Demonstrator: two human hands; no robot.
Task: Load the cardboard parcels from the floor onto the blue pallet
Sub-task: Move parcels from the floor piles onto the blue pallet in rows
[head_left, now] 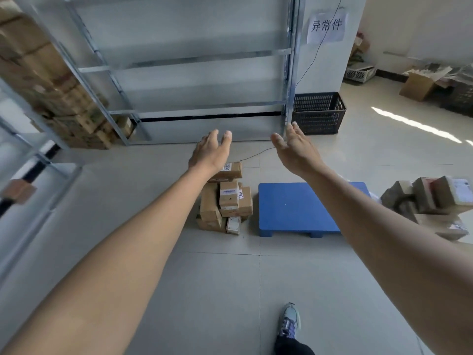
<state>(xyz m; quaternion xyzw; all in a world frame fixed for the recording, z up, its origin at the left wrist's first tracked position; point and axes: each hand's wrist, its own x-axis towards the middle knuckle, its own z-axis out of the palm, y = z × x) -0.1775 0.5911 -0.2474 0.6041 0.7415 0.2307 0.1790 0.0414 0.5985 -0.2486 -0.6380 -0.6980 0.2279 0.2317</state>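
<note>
Both arms reach forward over the floor [153,196]. The left grip [208,152] is spread, its fingers relaxed and apart, and holds nothing. The right grip [294,149] is likewise spread and holds nothing. The cardboard parcels [225,201] lie in a rough stack on the floor, below the left grip and just beside the left edge of the blue pallet [294,208]. A second heap of boxes [435,201] lies off the pallet's right edge. Behind stand a metal rack [199,62] and a black crate [318,112]. A shoe [290,320] shows near the picture's lower edge.
</note>
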